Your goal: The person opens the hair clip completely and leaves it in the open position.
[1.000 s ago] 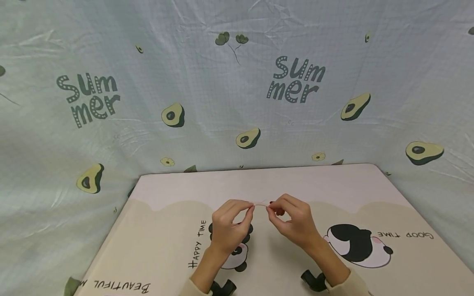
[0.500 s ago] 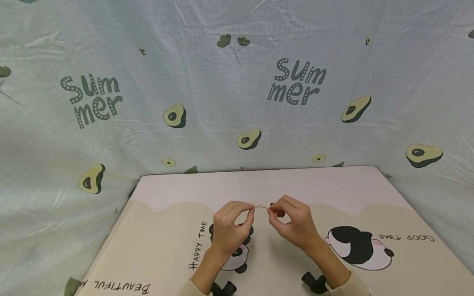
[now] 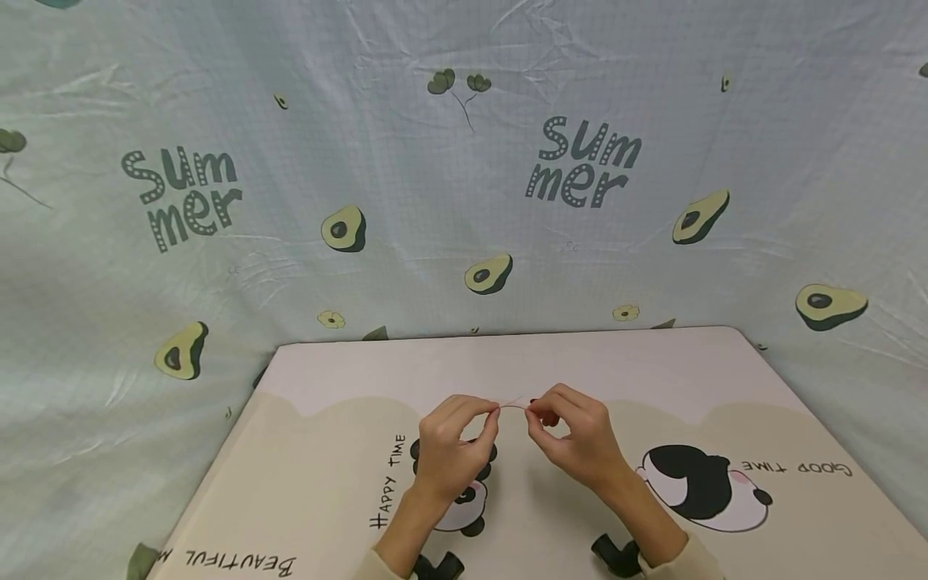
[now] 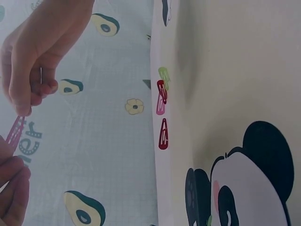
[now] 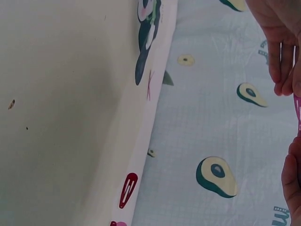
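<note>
Between my two hands is a slim pink snap hair clip point(image 4: 15, 133), held out over the table with one end in each hand. My left hand point(image 3: 453, 443) pinches one end with thumb and fingertips. On the opposite end, my right hand point(image 3: 576, 431) pinches in the same way. In the head view the clip point(image 3: 513, 406) shows as thin lines spread slightly apart. A red hair clip point(image 4: 163, 134) lies on the table below, and beside it is a small cluster of red, pink and green hair clips point(image 4: 162, 89).
The table point(image 3: 326, 451) has a cream cover with printed pandas and lettering. Thin crossed pink strips point(image 5: 149, 84) show near its far edge. Behind it hangs a pale curtain point(image 3: 406, 161) with printed avocados. Dark wrist mounts point(image 3: 616, 556) sit by both cuffs.
The head view has tilted up very slightly. Both hands keep the same pinch on the hair clip.
</note>
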`<state>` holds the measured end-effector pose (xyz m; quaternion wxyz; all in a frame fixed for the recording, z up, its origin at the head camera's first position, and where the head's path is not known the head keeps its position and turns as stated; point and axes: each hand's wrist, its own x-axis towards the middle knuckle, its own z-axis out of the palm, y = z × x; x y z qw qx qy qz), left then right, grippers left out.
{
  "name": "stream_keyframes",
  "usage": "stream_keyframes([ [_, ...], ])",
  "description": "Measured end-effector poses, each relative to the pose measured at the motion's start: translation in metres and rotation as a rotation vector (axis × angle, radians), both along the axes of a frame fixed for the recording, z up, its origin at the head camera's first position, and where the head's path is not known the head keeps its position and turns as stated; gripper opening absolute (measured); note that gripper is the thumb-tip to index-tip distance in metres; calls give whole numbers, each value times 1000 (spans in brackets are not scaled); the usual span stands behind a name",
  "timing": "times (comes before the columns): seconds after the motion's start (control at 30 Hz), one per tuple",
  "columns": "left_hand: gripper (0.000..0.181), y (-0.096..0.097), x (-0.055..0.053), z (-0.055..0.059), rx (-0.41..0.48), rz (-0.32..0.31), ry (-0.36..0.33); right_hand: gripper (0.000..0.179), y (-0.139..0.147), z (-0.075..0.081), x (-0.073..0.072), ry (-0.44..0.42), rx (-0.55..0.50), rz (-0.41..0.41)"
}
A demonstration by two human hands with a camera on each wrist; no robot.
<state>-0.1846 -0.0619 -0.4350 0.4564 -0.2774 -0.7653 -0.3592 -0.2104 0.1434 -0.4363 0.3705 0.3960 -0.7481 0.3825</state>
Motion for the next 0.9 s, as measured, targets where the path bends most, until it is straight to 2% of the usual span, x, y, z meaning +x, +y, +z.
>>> stream_keyframes([
  [0.27, 16, 1, 1, 1, 6, 0, -7, 17, 1, 2, -1, -7, 9, -9],
  [0.5, 16, 7, 1, -1, 16, -25, -18, 17, 8, 4, 1, -68, 49, -50],
  [0.6, 14, 10, -1, -2, 22, -26, -66, 18, 11, 6, 0, -92, 57, -60],
  [0.7, 10, 14, -6, -2, 12, -30, -154, 19, 15, 7, -3, -88, 59, -91],
  [0.9, 5, 26, -22, -5, -61, -49, -315, 21, 27, 0, -12, -91, 113, -196],
])
